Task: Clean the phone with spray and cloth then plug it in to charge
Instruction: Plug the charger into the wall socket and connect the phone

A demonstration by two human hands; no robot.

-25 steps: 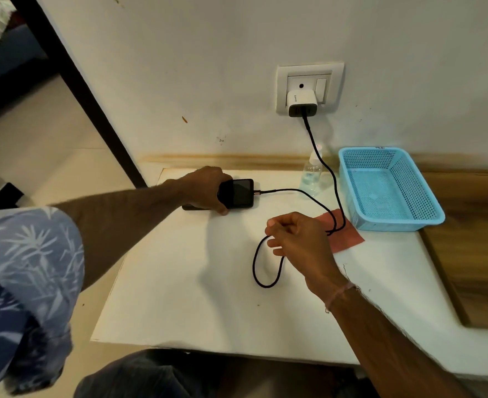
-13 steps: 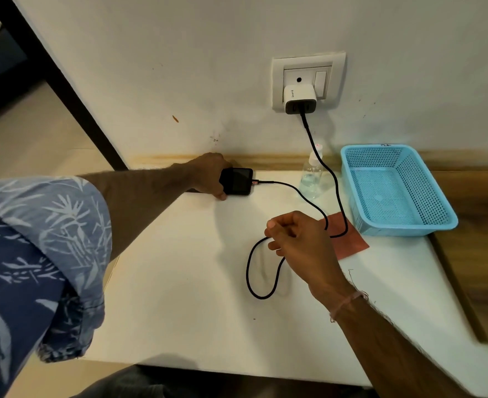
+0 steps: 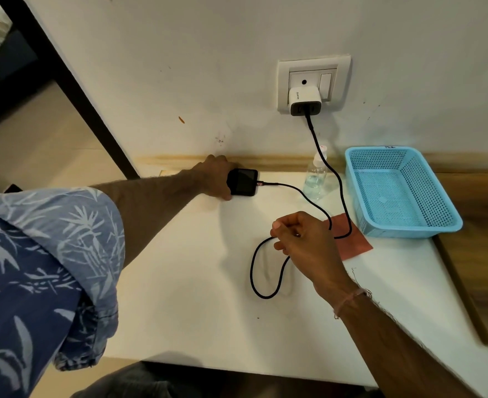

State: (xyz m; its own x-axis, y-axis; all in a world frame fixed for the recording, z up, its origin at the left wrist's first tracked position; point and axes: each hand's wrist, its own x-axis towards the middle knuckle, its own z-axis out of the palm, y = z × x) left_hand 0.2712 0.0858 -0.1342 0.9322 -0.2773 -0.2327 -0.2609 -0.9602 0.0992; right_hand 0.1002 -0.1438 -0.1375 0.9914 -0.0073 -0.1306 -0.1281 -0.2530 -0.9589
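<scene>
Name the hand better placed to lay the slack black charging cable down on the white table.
Right. The right hand pinches a loop of the black charging cable over the white table; the left hand is busy holding the black phone near the wall.

I see the black phone (image 3: 244, 182) lying flat by the wall (image 3: 208, 81), with the black cable (image 3: 265, 294) plugged into its right end and looping up to the white charger (image 3: 304, 100) in the socket (image 3: 327, 83). The clear spray bottle (image 3: 314, 182) stands upright just right of the phone. The red cloth (image 3: 354, 242) lies flat nearer me, and the cable crosses it.
</scene>
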